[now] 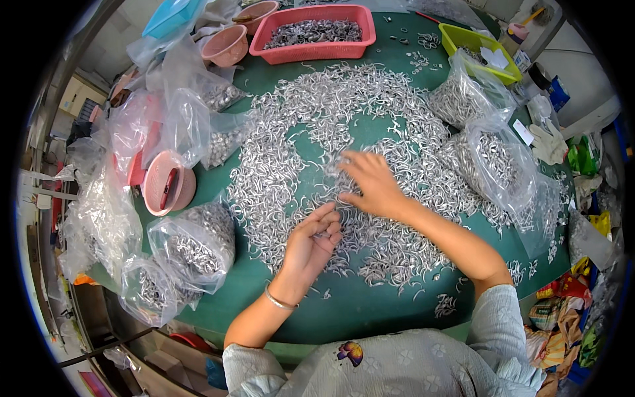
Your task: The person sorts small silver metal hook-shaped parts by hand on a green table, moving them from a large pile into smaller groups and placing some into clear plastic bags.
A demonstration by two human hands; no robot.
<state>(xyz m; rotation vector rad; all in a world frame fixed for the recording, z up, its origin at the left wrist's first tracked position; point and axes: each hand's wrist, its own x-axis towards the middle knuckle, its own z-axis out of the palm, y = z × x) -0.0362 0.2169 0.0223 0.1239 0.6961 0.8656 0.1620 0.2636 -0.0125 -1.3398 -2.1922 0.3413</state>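
Note:
A wide heap of small curved silver metal pieces [264, 172] is spread over the green tabletop [344, 308]. At the near middle of the heap, my left hand [311, 241] is turned partly palm up with its fingers curled in. Whatever lies within those fingers is too small to make out. Just beyond and to the right, my right hand [376, 184] reaches palm down over the pieces. Its fingers are stretched forward and the thumb stands apart, with the fingertips slightly blurred near a thinner patch of the heap. The two hands do not touch.
Bags of metal pieces [198, 248] stand at left, beside a pink basket [156, 205] holding a red tool. More filled bags [463, 99] line the right. A filled pink tray [314, 55] and a yellow-green tray [456, 34] stand at the back.

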